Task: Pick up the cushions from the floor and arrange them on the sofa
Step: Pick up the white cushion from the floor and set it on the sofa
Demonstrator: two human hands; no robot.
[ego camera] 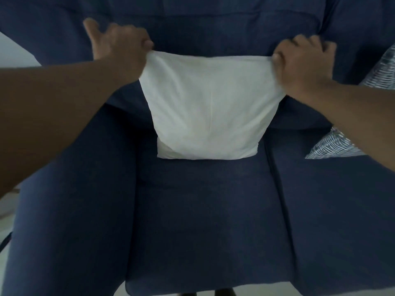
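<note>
A plain white cushion (210, 107) stands upright on the seat of a dark blue sofa (203, 221), its back against the backrest. My left hand (121, 44) pinches its top left corner. My right hand (305, 60) grips its top right corner, so the upper edge is stretched between the two hands. The cushion's lower edge rests on the seat. A second cushion with a grey and white pattern (333, 144) lies on the sofa at the right, partly hidden behind my right forearm.
The sofa's left armrest (70, 199) runs down the left side. A seam splits the seat to the right of the white cushion. Pale floor (8, 218) shows at the far left and along the bottom edge.
</note>
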